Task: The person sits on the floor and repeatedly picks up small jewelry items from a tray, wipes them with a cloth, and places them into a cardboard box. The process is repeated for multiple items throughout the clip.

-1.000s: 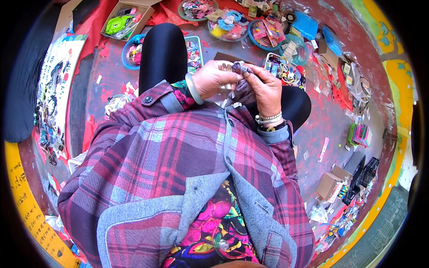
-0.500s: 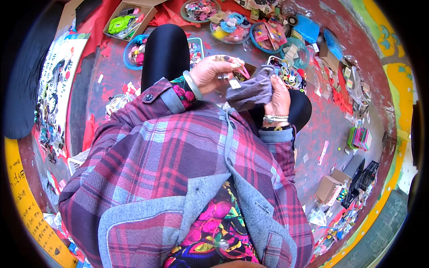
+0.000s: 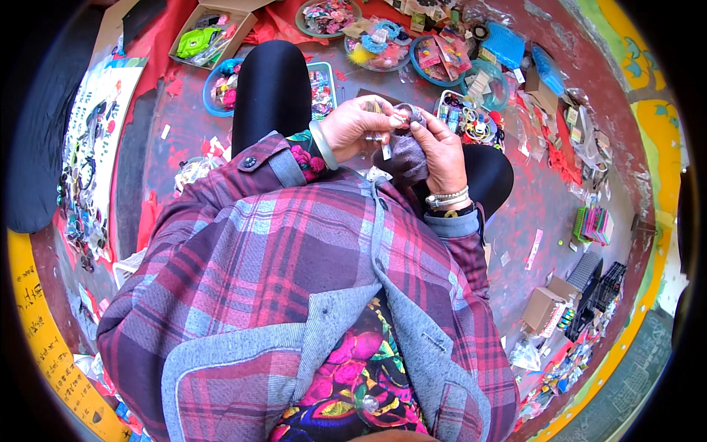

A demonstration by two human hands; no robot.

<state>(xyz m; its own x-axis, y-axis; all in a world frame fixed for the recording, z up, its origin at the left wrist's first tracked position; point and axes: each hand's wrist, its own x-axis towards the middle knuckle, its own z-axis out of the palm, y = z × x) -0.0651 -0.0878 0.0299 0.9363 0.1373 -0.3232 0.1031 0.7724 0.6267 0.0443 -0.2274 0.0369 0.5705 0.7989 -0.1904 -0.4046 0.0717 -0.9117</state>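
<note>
My left hand (image 3: pixel 355 127) and my right hand (image 3: pixel 443 158) meet above my lap, fingers closed. Between them hangs a purple-grey knitted piece (image 3: pixel 409 158), its exact kind unclear. The right hand grips its side and upper edge with thumb and fingers. At that same upper edge, the left fingertips pinch something small, mostly hidden by the fingers. A white tag (image 3: pixel 387 150) dangles under the left fingers, beside the knit.
Ahead, bowls of hair ornaments (image 3: pixel 379 62) and a tray of hair ties (image 3: pixel 471 121) stand on the red-stained floor. An open cardboard box (image 3: pixel 202 55) is far left. More boxes (image 3: pixel 543 309) and a black basket (image 3: pixel 600 298) sit at right.
The right hand has moved left and up with the knitted piece, bringing its upper edge to the left fingertips. The pink item seen in the left hand is now hidden.
</note>
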